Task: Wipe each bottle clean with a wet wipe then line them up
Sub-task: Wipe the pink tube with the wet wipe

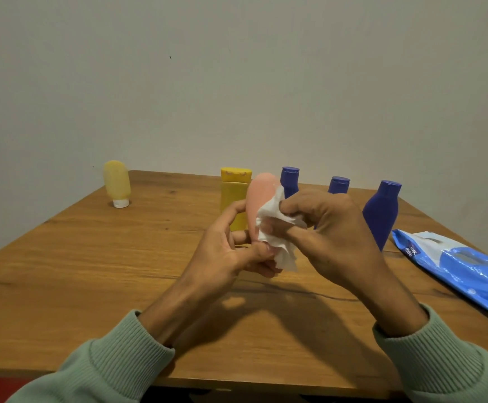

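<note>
My left hand (231, 251) grips the lower end of a pink bottle (258, 196), holding it upright above the table. My right hand (324, 228) pinches a white wet wipe (274, 228) wrapped around the bottle's right side. A pale yellow tube (117, 181) stands on its white cap at the far left. A yellow bottle (234, 196) stands behind my left hand. Three dark blue bottles stand further right: one (290, 180) behind the pink bottle, one (338, 185) behind my right hand, and a large one (382, 213) nearest the pack.
A blue wet wipe pack (455, 269) lies on the right side of the wooden table (106, 271). A plain wall rises behind the table. A thin dark cable (333, 298) runs across the tabletop under my right wrist.
</note>
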{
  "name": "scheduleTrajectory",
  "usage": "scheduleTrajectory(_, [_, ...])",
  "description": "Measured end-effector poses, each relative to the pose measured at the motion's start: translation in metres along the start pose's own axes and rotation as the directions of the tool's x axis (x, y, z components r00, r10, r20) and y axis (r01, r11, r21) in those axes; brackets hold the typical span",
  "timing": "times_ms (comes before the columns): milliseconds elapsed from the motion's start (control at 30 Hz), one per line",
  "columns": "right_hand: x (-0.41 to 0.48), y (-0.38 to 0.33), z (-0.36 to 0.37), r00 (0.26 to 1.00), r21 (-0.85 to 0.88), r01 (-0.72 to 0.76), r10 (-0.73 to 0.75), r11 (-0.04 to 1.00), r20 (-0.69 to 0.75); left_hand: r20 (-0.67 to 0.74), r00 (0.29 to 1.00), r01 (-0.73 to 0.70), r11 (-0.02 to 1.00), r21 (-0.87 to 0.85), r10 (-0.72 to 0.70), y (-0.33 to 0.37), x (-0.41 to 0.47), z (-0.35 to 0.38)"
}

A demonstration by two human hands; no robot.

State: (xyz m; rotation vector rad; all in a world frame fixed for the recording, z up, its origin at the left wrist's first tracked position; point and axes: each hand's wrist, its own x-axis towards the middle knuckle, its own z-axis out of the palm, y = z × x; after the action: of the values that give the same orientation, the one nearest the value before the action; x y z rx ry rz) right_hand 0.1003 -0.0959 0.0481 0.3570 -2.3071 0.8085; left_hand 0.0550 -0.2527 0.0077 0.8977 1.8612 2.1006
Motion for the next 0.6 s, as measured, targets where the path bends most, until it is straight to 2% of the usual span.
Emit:
scheduleTrajectory(167, [0.0028,0.0025,-0.0043,0.998,0.019,-0.046,0.047,0.999,-0.04,0.055,0.999,-0.001,1.0,0.005,0.001,0.0012,-0.0003,-0.0012])
scheduleTrajectory(367, [-0.001,0.0013,-0.0027,1.0,-0.015,0.027,-0.027,1.0,0.011,-0.03,1.0,-0.007,0.998,-0.056,0.006,-0.0003,0.0015,-0.0009])
scheduleTrajectory(533, [-0.0013,0.0074,0.0017,0.986,-0.029,0.052,-0.055,0.998,-0.155,0.031,1.0,0.001,1.0,-0.018,0.0,0.002,-0.0009,-0.0003])
scheduleTrajectory(600, [-0.0011,0.0056,0.0012,0.99,-0.026,0.053,-0.056,0.998,-0.133,0.002,1.0,-0.006,0.999,-0.035,0.006,0.0026,-0.0005,-0.0003])
